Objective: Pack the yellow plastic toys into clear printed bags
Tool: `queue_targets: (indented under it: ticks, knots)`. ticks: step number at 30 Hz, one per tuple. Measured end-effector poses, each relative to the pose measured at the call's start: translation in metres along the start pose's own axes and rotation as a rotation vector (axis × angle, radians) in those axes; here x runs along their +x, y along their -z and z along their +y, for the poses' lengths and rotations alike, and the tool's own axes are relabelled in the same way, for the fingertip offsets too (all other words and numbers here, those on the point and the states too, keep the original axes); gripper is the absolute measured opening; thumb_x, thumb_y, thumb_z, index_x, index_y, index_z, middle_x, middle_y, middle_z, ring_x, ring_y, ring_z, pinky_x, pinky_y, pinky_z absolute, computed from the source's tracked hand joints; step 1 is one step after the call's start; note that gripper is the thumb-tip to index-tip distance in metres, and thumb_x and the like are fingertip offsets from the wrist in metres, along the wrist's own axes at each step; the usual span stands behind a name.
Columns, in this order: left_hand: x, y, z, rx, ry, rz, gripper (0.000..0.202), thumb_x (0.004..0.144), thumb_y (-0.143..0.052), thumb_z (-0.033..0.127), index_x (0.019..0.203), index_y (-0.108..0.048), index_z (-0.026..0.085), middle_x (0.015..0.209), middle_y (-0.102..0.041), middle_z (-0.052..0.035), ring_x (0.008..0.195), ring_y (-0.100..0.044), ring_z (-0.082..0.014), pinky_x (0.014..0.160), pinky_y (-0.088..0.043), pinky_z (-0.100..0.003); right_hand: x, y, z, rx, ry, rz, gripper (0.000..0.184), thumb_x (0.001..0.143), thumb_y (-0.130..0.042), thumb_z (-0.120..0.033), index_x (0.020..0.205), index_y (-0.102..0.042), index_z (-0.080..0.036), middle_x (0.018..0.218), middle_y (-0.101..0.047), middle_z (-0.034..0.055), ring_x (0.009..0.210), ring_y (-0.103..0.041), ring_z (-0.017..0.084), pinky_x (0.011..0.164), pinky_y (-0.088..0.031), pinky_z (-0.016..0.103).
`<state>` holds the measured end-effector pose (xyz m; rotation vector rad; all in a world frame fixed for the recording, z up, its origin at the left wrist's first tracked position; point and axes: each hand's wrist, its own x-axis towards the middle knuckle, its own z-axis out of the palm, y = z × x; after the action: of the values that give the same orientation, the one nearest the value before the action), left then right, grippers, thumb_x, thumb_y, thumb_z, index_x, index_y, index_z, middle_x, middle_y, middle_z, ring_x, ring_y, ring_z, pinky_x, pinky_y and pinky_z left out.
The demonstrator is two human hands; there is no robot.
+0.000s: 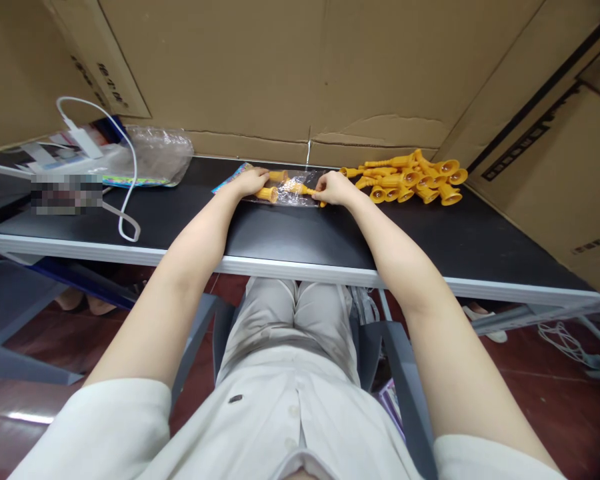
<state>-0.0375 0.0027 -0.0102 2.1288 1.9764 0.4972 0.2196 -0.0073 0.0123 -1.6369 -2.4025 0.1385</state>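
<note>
A clear plastic bag with a colourful card header lies at the back of the black table. Orange toy trumpets lie in or at the bag. My left hand rests on the bag's left end, fingers curled on the bell of one trumpet. My right hand pinches the thin end of a trumpet at the bag's right side. A pile of several more orange trumpets lies just right of my right hand.
A stack of clear bags with colourful headers sits at back left, beside a white charger and cable. Cardboard walls close the table behind and right. Under the table are a grey chair and someone's feet.
</note>
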Motion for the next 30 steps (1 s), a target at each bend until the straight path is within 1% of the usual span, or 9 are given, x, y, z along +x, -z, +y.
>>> queue_targets:
  ticks: [4, 8, 10, 12, 15, 18, 23, 26, 30]
  knots:
    - [-0.003, 0.000, 0.004, -0.016, -0.009, 0.021, 0.057, 0.106, -0.035, 0.029, 0.149, -0.069, 0.014, 0.156, -0.066, -0.0104, 0.145, -0.060, -0.0239, 0.123, -0.040, -0.026, -0.003, 0.001, -0.005, -0.065, -0.076, 0.093, 0.023, 0.094, -0.070, -0.024, 0.112, -0.083, -0.017, 0.121, -0.079, 0.0161, 0.122, -0.073, 0.038, 0.107, -0.058, 0.049]
    - [-0.009, 0.003, 0.009, -0.025, -0.027, 0.019, 0.057, 0.107, -0.035, 0.029, 0.148, -0.069, 0.009, 0.156, -0.065, -0.0140, 0.144, -0.061, -0.0248, 0.122, -0.041, -0.026, -0.008, 0.004, -0.009, -0.085, -0.106, 0.103, 0.034, 0.096, -0.063, -0.019, 0.126, -0.078, -0.011, 0.134, -0.073, 0.0228, 0.133, -0.068, 0.043, 0.112, -0.054, 0.056]
    - [-0.012, 0.005, 0.011, -0.032, -0.022, 0.018, 0.055, 0.108, -0.036, 0.029, 0.147, -0.070, 0.009, 0.155, -0.066, -0.0133, 0.143, -0.061, -0.0257, 0.121, -0.042, -0.027, -0.010, 0.004, -0.012, -0.082, -0.112, 0.103, 0.039, 0.098, -0.060, -0.018, 0.132, -0.074, -0.008, 0.138, -0.071, 0.0254, 0.136, -0.065, 0.045, 0.114, -0.052, 0.059]
    - [-0.015, 0.007, 0.013, -0.046, -0.018, 0.020, 0.053, 0.108, -0.038, 0.030, 0.144, -0.073, 0.013, 0.153, -0.069, -0.0100, 0.142, -0.062, -0.0261, 0.119, -0.044, -0.028, -0.011, 0.004, -0.015, -0.087, -0.110, 0.100, 0.041, 0.098, -0.059, -0.018, 0.135, -0.072, -0.007, 0.139, -0.070, 0.0267, 0.136, -0.065, 0.046, 0.115, -0.051, 0.059]
    - [-0.018, 0.008, 0.014, -0.081, -0.030, 0.027, 0.051, 0.107, -0.041, 0.033, 0.139, -0.077, 0.017, 0.147, -0.073, -0.0059, 0.137, -0.065, -0.0257, 0.116, -0.046, -0.025, -0.011, 0.002, -0.018, -0.121, -0.097, 0.095, 0.040, 0.095, -0.060, -0.016, 0.131, -0.073, -0.006, 0.135, -0.071, 0.0272, 0.133, -0.065, 0.045, 0.113, -0.052, 0.056]
    - [-0.019, 0.008, 0.014, -0.104, -0.039, 0.036, 0.051, 0.105, -0.043, 0.034, 0.135, -0.079, 0.016, 0.142, -0.076, -0.0062, 0.132, -0.068, -0.0260, 0.114, -0.048, -0.025, -0.009, -0.001, -0.018, -0.147, -0.079, 0.111, 0.040, 0.094, -0.062, -0.019, 0.131, -0.074, -0.007, 0.130, -0.072, 0.0270, 0.129, -0.067, 0.044, 0.109, -0.055, 0.056]
    - [-0.019, 0.009, 0.013, -0.085, -0.052, 0.033, 0.050, 0.106, -0.042, 0.032, 0.135, -0.079, 0.014, 0.142, -0.076, -0.0092, 0.132, -0.068, -0.0289, 0.117, -0.048, -0.031, -0.007, -0.001, -0.016, -0.121, -0.087, 0.112, 0.040, 0.095, -0.067, -0.025, 0.130, -0.074, -0.007, 0.127, -0.073, 0.0272, 0.126, -0.067, 0.044, 0.108, -0.055, 0.057]
    - [-0.018, 0.009, 0.011, -0.094, -0.053, 0.033, 0.049, 0.106, -0.043, 0.033, 0.133, -0.080, 0.014, 0.142, -0.076, -0.0088, 0.132, -0.068, -0.0290, 0.117, -0.048, -0.032, -0.011, 0.002, -0.018, -0.129, -0.104, 0.098, 0.039, 0.093, -0.066, -0.017, 0.130, -0.075, -0.006, 0.130, -0.072, 0.0275, 0.128, -0.067, 0.044, 0.109, -0.054, 0.056]
    - [-0.019, 0.009, 0.009, -0.112, -0.053, 0.041, 0.047, 0.105, -0.046, 0.035, 0.128, -0.082, 0.017, 0.135, -0.080, -0.0065, 0.126, -0.071, -0.0285, 0.114, -0.050, -0.031, -0.015, 0.006, -0.022, -0.148, -0.106, 0.094, 0.040, 0.092, -0.063, -0.010, 0.130, -0.075, -0.006, 0.131, -0.072, 0.0268, 0.129, -0.067, 0.043, 0.109, -0.054, 0.054]
